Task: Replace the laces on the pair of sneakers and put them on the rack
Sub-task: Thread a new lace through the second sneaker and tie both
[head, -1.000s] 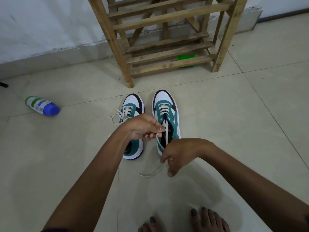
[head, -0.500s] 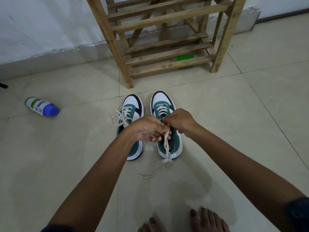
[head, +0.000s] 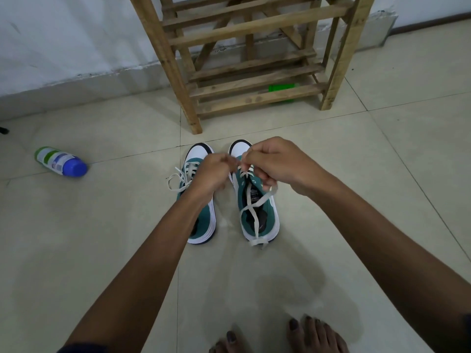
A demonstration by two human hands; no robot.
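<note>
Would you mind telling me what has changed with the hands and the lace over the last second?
The right hand moved from near the heel of the right sneaker up toward its toe, drawing the lace with it, so its loose end now lies at the heel instead of trailing across the floor. The left hand moved forward too and both pinch the lace. The left sneaker, bottle and rack stayed put.

My left hand (head: 210, 171) is covering the left sneaker's (head: 204, 220) tongue; my fingertips are blurring where they are meeting the lace (head: 251, 212). The frame's top edge is cutting off the rack (head: 244, 62).
</note>
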